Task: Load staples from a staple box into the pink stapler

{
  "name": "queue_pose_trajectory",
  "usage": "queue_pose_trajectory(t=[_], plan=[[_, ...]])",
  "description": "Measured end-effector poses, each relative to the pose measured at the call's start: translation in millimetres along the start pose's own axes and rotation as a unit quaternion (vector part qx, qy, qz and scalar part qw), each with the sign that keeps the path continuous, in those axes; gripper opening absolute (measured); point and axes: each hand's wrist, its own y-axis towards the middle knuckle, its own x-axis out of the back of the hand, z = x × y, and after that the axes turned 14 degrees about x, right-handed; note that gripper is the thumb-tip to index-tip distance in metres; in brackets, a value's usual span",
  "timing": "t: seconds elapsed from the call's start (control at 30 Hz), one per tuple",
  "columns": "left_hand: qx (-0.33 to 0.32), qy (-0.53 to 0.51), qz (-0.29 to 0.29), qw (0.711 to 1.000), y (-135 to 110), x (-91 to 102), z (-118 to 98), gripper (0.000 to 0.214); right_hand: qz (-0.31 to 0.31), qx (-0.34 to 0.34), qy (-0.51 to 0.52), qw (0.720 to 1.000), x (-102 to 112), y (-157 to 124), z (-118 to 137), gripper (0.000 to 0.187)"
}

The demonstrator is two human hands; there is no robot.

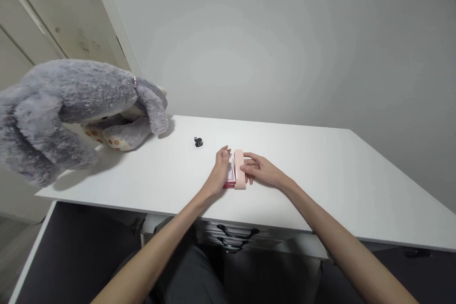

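Observation:
On the white table (313, 171) both of my hands meet around a small pink case (239, 169) standing on its long edge. My right hand (260, 170) grips the case from the right, its fingers curled against the side. Beside it lies a red flat box or card pack (230, 179), mostly hidden by my left hand (220, 167). That hand rests on the red thing with bent fingers; what it pinches I cannot make out.
A large grey plush toy (78, 114) lies on the table's far left corner. A small black clip-like object (198, 142) sits behind my hands. A plain white wall stands behind the table. Drawer handles (237, 235) show below its front edge.

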Motion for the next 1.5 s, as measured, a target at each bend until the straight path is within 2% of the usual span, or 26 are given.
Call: queue_pose_trajectory(t=[0.1, 0.23, 0.33, 0.47, 0.6, 1.03, 1.27, 1.5], plan=[[-0.006, -0.003, 0.017, 1.0, 1, -3.0, -2, 0.068, -0.002, 0.0, -0.001, 1.0, -1, 0, 0, 0.068], [-0.019, -0.003, -0.008, 1.0, -3, 2.3, 1, 0.065, -0.005, 0.0, 0.001, 1.0, -2, 0, 3, 0.07], [-0.044, 0.039, -0.003, 0.998, -10, 18.9, 4, 0.061, -0.003, 0.0, 0.001, 1.0, -2, 0, 5, 0.07], [-0.076, 0.139, 0.084, 0.984, -22, 48.6, 2, 0.091, -0.004, 0.0, -0.002, 1.0, -3, 0, 6, 0.071], [-0.079, 0.139, 0.113, 0.981, -24, 64.0, -3, 0.094, -0.013, -0.004, -0.01, 1.0, -3, -1, 5, 0.07], [-0.085, 0.103, 0.129, 0.983, -19, 59.0, 1, 0.089, -0.006, -0.013, -0.013, 1.0, -2, -2, 3, 0.072], [-0.088, 0.11, 0.115, 0.983, -20, 61.5, 2, 0.093, -0.001, -0.005, -0.009, 1.0, 0, -2, -2, 0.071], [-0.065, 0.065, 0.152, 0.984, -22, 59.8, -1, 0.093, -0.005, -0.008, -0.01, 1.0, -2, -2, 1, 0.069]])
